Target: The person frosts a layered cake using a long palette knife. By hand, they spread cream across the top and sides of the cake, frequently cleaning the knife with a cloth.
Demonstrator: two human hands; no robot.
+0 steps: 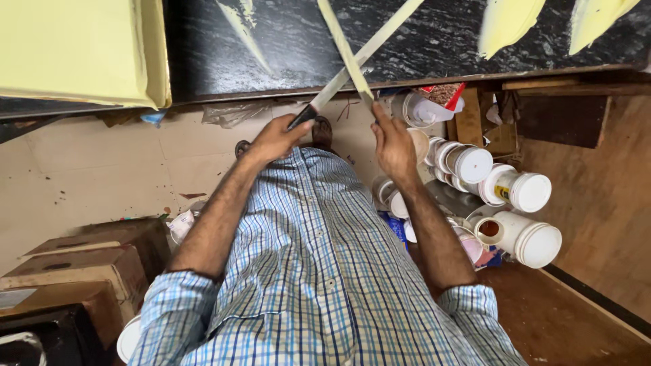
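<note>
1. The left hand was closed round a long knife.
2. The right hand pinched a pale yellow strip against the blade, above the black counter.
3. A slip could nick the fingers.

Both forearms stretched forward, sleeves rolled, left hand fisted in a grip, right hand raised, fingertips pinching
</note>
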